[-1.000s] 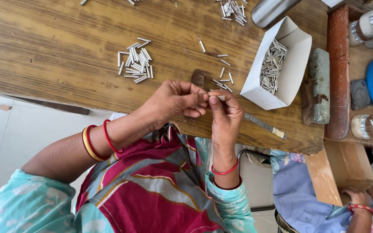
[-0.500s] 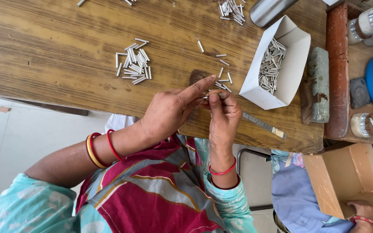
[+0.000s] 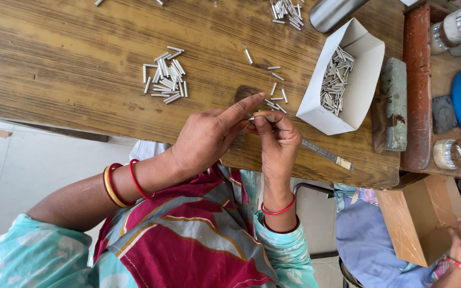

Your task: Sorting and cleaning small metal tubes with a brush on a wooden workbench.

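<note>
Both hands meet over the wooden worktop (image 3: 54,64): the left hand (image 3: 209,136), forefinger extended, and the right hand (image 3: 278,141) pinch a small metal pin (image 3: 262,118) between fingertips. Loose pins (image 3: 277,93) lie just beyond them, a pile of pins (image 3: 165,80) to one side, a white cardboard tray (image 3: 316,109) of pins to the other.

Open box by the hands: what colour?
White, holding silvery pins; head view shows it best.

Silver pins (image 3: 166,74), white box (image 3: 316,109)
</note>
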